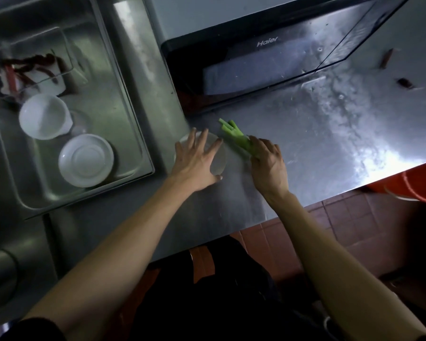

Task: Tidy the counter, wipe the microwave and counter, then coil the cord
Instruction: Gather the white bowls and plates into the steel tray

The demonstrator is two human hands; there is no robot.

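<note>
The tidying step is in hand; wiping and coiling look not yet begun, and no cord shows in this view. The right hand (pixel 268 163) has its fingers (pixel 257 146) curled round the lower end of a bunch of pale green celery-like stalks (pixel 231 132), whose cut tips point away from the fingertips toward the black glass-fronted microwave (pixel 268 62). The left hand (pixel 197 163) lies spread, its fingers straight, over a small round white dish (pixel 220 158) on the dull steel surface (pixel 330 134); the dish sits under the fingertips and just beside the stalks. Whether the palm presses the dish or only hovers over it is hard to tell in the dim light.

Beyond the left hand's little finger, a steel sink (pixel 138 134) holds two round white bowls (pixel 85 159). Well past the right hand's fingers, small dark reddish scraps (pixel 405 82) lie on the surface.

The next move probably calls for lifting the stalks clear and carrying the dish to the sink, keeping it level, then gathering the scraps.
</note>
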